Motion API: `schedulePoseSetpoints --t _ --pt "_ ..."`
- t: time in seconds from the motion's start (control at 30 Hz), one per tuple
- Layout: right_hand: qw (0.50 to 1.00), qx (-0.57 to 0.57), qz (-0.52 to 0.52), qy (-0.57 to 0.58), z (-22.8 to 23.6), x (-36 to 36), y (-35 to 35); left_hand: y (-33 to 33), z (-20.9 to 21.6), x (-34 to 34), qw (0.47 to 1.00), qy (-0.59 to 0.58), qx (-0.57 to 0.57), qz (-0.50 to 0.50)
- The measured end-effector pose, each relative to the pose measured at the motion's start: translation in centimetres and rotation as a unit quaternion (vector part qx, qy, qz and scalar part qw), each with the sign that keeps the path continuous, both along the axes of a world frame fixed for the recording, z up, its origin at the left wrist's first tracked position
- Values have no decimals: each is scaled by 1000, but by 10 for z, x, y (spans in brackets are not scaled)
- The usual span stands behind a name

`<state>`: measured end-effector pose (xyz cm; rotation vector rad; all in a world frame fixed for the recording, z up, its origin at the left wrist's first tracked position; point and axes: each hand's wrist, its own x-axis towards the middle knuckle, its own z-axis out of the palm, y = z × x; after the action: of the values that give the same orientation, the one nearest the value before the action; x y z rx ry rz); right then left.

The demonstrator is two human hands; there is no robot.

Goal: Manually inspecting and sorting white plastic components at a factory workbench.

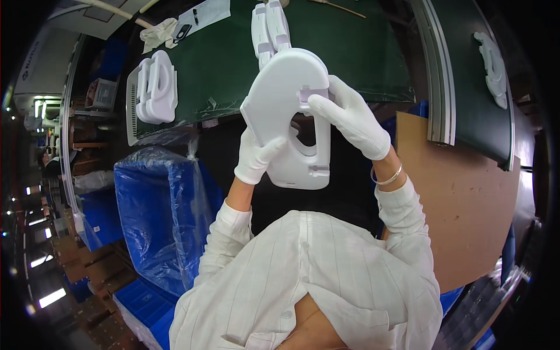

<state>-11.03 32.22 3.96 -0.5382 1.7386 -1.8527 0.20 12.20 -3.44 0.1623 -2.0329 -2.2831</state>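
Both gloved hands hold a white moulded plastic part [280,87] up in front of me, over the near edge of the green bench. The part has a rounded top, an oval opening lower down and small tabs along its right side. My left hand [256,157] is closed on its lower left edge, thumb on the face and fingers hidden behind. At the upper right, my right hand [353,116] pinches the edge, its thumb close to a small rectangular latch. Just beyond lie slim white plastic pieces [269,29], partly covered by the held part.
Similar white parts [158,87] are stacked in a white tray [132,114] on the bench's left. A cloth [158,35] and paper [204,14] lie behind. Blue plastic-wrapped bins [146,216] stand left; cardboard [455,204] and a metal-railed belt with a white part [493,70] are right.
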Motion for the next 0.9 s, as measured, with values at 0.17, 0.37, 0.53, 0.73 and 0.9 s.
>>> schedulePoseSetpoints --t 0.17,0.37,0.53,0.73,0.9 --pt "998 -42 30 37 11 0 3 -9 -8 6 997 22 -50 -47" --pt "992 -61 -7 112 14 9 -6 -12 -18 11 999 46 -15 -19" --pt "985 55 -36 157 6 8 -9 -10 -20 11 999 39 -4 2" --pt "997 -42 8 69 -16 16 -15 -7 -26 12 999 47 -6 26" --pt "999 -1 13 41 -29 26 -8 -12 -28 13 995 57 -62 44"
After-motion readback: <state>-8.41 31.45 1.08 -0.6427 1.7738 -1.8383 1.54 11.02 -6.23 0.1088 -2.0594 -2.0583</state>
